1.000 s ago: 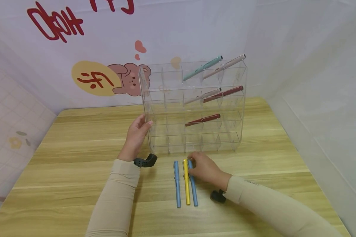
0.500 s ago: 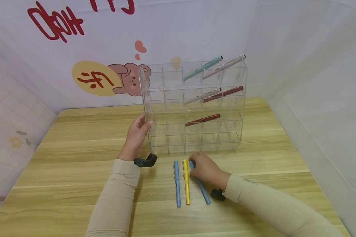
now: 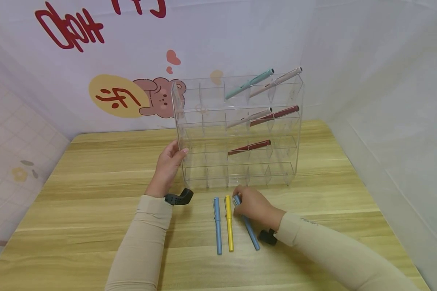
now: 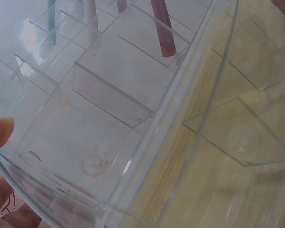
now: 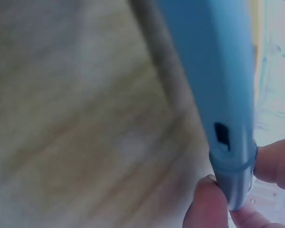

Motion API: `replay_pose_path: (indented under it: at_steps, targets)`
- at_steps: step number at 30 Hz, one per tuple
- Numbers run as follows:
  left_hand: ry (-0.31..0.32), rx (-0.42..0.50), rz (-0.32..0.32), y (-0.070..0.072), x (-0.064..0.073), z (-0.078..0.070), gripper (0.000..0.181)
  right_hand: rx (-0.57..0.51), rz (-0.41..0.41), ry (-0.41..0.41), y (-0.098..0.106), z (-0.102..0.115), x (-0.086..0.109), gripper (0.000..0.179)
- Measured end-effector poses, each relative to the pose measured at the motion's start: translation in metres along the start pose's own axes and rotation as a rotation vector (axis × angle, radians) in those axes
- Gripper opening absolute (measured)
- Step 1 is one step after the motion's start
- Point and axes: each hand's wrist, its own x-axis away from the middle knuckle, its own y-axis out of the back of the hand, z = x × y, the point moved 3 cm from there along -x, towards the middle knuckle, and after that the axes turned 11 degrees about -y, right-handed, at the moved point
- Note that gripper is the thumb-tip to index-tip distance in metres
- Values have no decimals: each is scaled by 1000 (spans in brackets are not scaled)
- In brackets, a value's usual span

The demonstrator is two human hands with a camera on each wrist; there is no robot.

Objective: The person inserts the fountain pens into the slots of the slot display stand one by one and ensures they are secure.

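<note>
My left hand (image 3: 168, 163) grips the left side of a clear acrylic pen rack (image 3: 216, 173); the left wrist view has the thumb (image 4: 1, 133) on one face and fingers behind the panel. In front of the rack, my right hand (image 3: 255, 206) pinches a blue pen (image 3: 250, 232) near its clip end. The pen slants, its other end toward me. Close up in the right wrist view, thumb and fingers hold the pen (image 5: 213, 85) at its narrow grey-blue end. Left of that hand, a yellow pen (image 3: 230, 230) and a second blue pen (image 3: 218, 230) lie side by side.
Several pens lean in the rack's right-hand compartments: a teal pen (image 3: 248, 84) and a pale pen (image 3: 276, 81) on top, a pale pen (image 3: 253, 115) and a dark red pen (image 3: 276, 114) below, another dark red pen (image 3: 248, 148) lower. A printed cloth (image 3: 131, 36) hangs behind the wooden table (image 3: 105, 169).
The right-hand blue pen's near end has swung right, away from the yellow pen, and my right hand has shifted slightly right with it. My left hand and the rack stay put.
</note>
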Motion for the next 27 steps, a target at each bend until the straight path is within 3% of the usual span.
replay_pose_path:
  at_steps: [17,27]
  targets:
    - [3,-1,4,0,0,0,58,-300,-55,-16,38,0,14,38]
    - [7,-10,4,-1,2,-1,58,-429,-143,46,63,-5,26,35]
